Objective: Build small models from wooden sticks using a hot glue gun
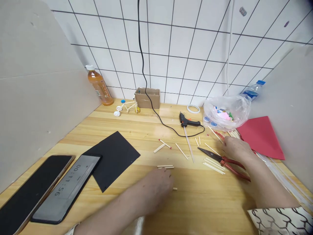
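Observation:
My left hand (pixel 160 186) is low over the table, just in front of a pair of short wooden sticks (pixel 165 166). The end of another stick (pixel 175 189) pokes out beside it; blur and the back of the hand hide the fingers. At the right, my right hand (pixel 234 147) reaches down by a bundle of thin sticks (pixel 234 134), its fingertips hidden. Red-handled pliers (pixel 223 160) lie under and left of the right forearm, with several cut sticks (pixel 214 165) beside their jaws. A glue gun (pixel 188 122) rests farther back.
Black paper (pixel 114 160) and two phones (pixel 66 189) (pixel 34 192) lie left. A bottle (pixel 99 86), a stick model with wheels (pixel 127 107), a cardboard box (pixel 147 98), tape (pixel 193 109) and a plastic bag (pixel 226 112) stand behind. Red paper (pixel 261 137) lies right.

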The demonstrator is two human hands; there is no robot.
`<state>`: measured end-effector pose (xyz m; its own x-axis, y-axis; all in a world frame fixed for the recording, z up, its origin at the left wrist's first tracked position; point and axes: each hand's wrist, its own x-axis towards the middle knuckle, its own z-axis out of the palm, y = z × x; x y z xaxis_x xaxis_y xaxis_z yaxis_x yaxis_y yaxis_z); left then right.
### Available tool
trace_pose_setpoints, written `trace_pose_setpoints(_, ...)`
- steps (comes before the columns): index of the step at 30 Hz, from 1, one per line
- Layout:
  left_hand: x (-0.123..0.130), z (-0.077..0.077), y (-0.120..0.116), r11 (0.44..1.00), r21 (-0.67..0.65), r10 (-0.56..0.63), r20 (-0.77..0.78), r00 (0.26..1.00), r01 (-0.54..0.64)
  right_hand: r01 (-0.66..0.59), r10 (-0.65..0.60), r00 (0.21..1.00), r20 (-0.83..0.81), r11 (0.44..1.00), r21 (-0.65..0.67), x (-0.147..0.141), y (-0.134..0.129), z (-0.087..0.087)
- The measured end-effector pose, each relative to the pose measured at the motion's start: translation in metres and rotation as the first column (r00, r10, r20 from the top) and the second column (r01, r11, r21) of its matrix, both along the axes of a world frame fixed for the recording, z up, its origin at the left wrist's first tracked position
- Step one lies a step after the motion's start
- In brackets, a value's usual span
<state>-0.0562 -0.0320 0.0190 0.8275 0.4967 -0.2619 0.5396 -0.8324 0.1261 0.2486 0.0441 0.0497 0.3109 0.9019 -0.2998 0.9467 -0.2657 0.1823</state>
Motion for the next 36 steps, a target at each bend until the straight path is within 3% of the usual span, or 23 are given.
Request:
trace_pose_setpoints(3,0.000,-0.002,0.002,0.998,-0.015,0.055,0.018,0.998,-0.055,0.044,-0.047,0.999,0.017,0.991,0.127,0.000,-0.003,0.010)
trace_pose_setpoints(7,-0.002,-0.008,0.009,0.981,-0.065,0.192,0.125,0.973,-0.185,0.077,-0.079,0.997,-0.009,0.935,0.345,0.000,-0.007,0.015)
trace_pose_setpoints(11,-0.002,-0.010,0.014,0.950,-0.135,0.306,0.203,0.930,-0.283,-0.004,0.013,0.999,-0.044,0.980,0.201,0.005,-0.005,0.004)
trace_pose_setpoints(14,0.000,-0.009,0.014,0.945,-0.143,0.318,0.179,0.931,-0.295,-0.037,0.047,0.995,-0.083,0.992,0.118,0.007,-0.003,-0.005)
trace_pose_setpoints(16,0.001,-0.006,0.014,0.937,-0.169,0.333,0.183,0.925,-0.304,-0.049,0.063,0.993,-0.098,0.989,0.140,0.004,-0.003,-0.009)
trace_pose_setpoints(21,0.002,0.003,0.015,0.880,-0.283,0.450,0.238,0.861,-0.382,-0.140,0.180,0.919,-0.350,0.981,0.135,-0.008,-0.003,-0.016)
trace_pose_setpoints(23,0.001,0.004,0.017,0.864,-0.310,0.482,0.284,0.829,-0.396,-0.136,0.184,0.908,-0.375,0.979,0.151,-0.010,-0.003,-0.020)
trace_pose_setpoints(27,-0.002,0.002,0.019,0.832,-0.381,0.541,0.396,0.742,-0.403,-0.093,0.214,0.890,-0.403,0.950,0.297,-0.009,-0.002,-0.016)
trace_pose_setpoints(29,-0.003,-0.001,0.018,0.808,-0.430,0.577,0.437,0.690,-0.403,0.022,0.227,0.795,-0.562,0.916,0.401,-0.009,-0.002,-0.011)
trace_pose_setpoints(30,-0.003,-0.002,0.018,0.794,-0.457,0.595,0.448,0.667,-0.400,0.098,0.233,0.699,-0.676,0.905,0.414,-0.010,-0.003,-0.008)
trace_pose_setpoints(33,-0.004,-0.003,0.017,0.753,-0.536,0.638,0.451,0.624,-0.383,0.250,0.195,0.348,-0.917,0.924,0.291,-0.014,-0.006,-0.005)
trace_pose_setpoints(34,-0.004,-0.004,0.017,0.742,-0.555,0.648,0.447,0.617,-0.378,0.263,0.167,0.274,-0.947,0.934,0.241,-0.015,-0.007,-0.005)
trace_pose_setpoints(36,-0.004,-0.003,0.016,0.728,-0.576,0.660,0.439,0.610,-0.372,0.282,0.126,0.204,-0.971,0.942,0.182,-0.018,-0.008,-0.006)
